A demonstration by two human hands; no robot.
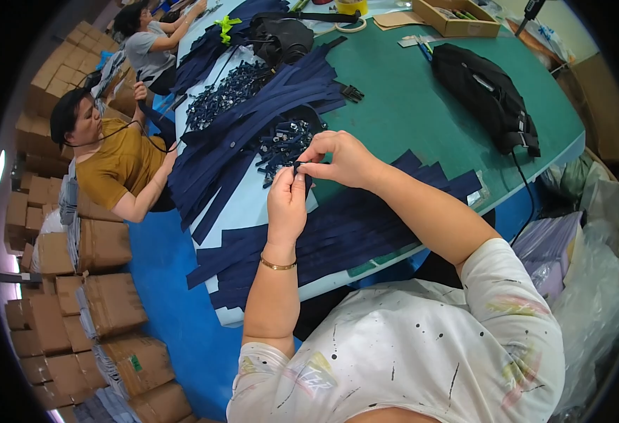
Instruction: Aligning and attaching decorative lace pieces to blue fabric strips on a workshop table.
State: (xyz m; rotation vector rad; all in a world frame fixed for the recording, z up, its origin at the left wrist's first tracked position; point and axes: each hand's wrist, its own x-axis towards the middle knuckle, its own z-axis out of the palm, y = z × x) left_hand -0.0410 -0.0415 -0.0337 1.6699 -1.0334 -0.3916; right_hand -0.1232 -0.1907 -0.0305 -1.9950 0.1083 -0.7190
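- Worktop [394,92]: green surface beyond the right hand [341,158].
- Navy strips [232,151]: bundled left of and beyond the left hand [287,204]; judged soft, limp, best lifted by the ends.
- Navy-and-metal fittings [288,139]: heaped just beyond the left hand.
- Hands: both pinching one piece, fingertips meeting.
- Small dark fitting [297,166]: between both hands' fingertips; exact type indiscernible; judged light, hard, easily dropped; hold by its edges.

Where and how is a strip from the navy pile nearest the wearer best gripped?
Probably by an end at the right side of the navy pile, pinched from above and the right: the strips lie flat, and their staggered ends stick out there. The right hand is pinching a small dark piece.
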